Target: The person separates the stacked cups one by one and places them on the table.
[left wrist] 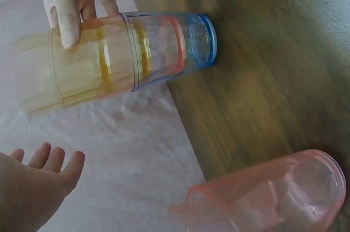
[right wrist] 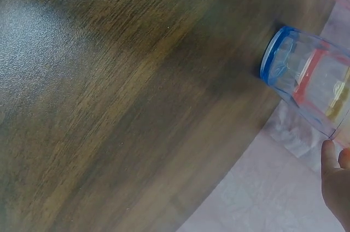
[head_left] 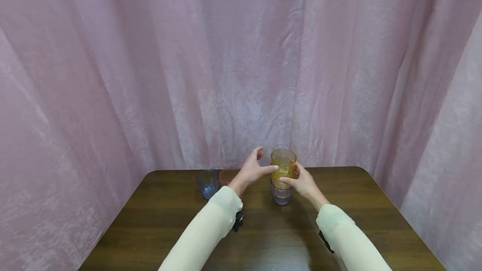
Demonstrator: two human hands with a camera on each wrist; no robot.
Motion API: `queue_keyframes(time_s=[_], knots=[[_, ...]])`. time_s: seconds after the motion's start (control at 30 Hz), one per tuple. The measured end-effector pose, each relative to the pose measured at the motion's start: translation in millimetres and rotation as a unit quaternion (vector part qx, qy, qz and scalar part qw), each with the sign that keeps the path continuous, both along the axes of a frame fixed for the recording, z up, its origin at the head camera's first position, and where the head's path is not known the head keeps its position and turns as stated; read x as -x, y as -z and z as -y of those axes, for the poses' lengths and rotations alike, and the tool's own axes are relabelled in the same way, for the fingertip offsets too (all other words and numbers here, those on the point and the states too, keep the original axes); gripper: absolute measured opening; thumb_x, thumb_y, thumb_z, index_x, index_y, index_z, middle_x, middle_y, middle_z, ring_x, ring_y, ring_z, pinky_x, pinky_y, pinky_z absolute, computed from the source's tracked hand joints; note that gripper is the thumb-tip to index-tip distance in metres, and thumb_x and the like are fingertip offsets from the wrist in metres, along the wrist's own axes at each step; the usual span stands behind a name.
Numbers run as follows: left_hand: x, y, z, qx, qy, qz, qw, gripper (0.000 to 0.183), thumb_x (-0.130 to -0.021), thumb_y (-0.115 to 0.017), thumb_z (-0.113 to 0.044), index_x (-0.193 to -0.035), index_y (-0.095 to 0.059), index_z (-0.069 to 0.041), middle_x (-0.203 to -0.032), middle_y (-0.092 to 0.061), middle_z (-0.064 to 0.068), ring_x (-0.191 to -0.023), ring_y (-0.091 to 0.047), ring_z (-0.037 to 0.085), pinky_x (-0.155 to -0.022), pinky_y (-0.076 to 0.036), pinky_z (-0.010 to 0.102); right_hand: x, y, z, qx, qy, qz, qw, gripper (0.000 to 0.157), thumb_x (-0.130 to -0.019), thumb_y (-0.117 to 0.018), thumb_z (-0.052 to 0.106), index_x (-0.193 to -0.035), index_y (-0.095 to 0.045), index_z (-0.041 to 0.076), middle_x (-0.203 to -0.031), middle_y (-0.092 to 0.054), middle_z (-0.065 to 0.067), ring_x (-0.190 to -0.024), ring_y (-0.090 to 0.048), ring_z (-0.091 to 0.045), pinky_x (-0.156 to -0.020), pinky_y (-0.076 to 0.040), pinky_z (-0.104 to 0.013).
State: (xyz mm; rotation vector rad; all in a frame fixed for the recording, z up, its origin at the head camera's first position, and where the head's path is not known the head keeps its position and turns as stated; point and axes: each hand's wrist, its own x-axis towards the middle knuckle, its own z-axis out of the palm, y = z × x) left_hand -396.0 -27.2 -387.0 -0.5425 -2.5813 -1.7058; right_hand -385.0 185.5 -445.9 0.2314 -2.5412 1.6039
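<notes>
A stack of clear plastic cups stands upright on the table, with a blue cup [head_left: 281, 198] at the bottom, a red-tinted band showing inside it, and yellow cups [head_left: 283, 156] on top. My right hand [head_left: 306, 183] holds the stack around the yellow cups, thumb on the near side and fingers behind. To the left of the stack is my left hand [head_left: 253, 171], fingers spread and thumb pointing toward the upper yellow cup. The left wrist view shows a gap between this hand [left wrist: 41, 185] and the stack. Only some fingertips of the right hand appear in its own wrist view.
Left of the stack, another blue cup [head_left: 208, 184] stands on the brown wooden table [head_left: 252, 237]. Beside it is a pink cup [left wrist: 290, 193], partly behind my left forearm in the head view. A pink curtain [head_left: 241, 74] hangs right behind the table's far edge.
</notes>
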Motion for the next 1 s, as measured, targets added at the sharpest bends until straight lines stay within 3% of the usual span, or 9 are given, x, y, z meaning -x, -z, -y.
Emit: queue_keyframes(time_s=[0.3,0.7,1.0], knots=[[8.1,6.5,-13,0.001,-0.009,0.005,0.9999,0.098,-0.081,-0.083,-0.038,-0.155,-0.027,-0.008,-0.152,-0.038,0.019,-0.139,-0.037,0.034,-0.108,-0.038,0.051,1.8,1.3,-2,0.001,-0.001,-0.002,1.0,0.087,-0.085,-0.08,0.032,-0.152,-0.032,0.004,-0.144,-0.048,-0.025,-0.131,-0.047,-0.041,-0.105,-0.04,-0.055],[9.9,11.0,-31,0.004,-0.009,0.005,0.9999,0.096,-0.081,-0.083,-0.037,-0.154,-0.029,-0.005,-0.147,-0.043,0.018,-0.135,-0.041,0.033,-0.108,-0.038,0.051,0.5,1.2,-5,0.01,-0.005,0.002,1.0,0.084,-0.087,-0.079,0.026,-0.152,-0.032,0.004,-0.145,-0.047,-0.025,-0.133,-0.044,-0.041,-0.106,-0.038,-0.055],[8.8,15.5,-43,-0.032,0.003,0.016,0.9994,0.09,-0.08,-0.085,-0.033,-0.149,-0.035,-0.005,-0.139,-0.051,0.012,-0.127,-0.049,0.03,-0.104,-0.043,0.048,-3.1,1.9,-5,0.023,-0.017,-0.002,1.0,0.077,-0.087,-0.079,0.024,-0.15,-0.038,0.007,-0.14,-0.054,-0.021,-0.126,-0.052,-0.038,-0.101,-0.045,-0.052]])
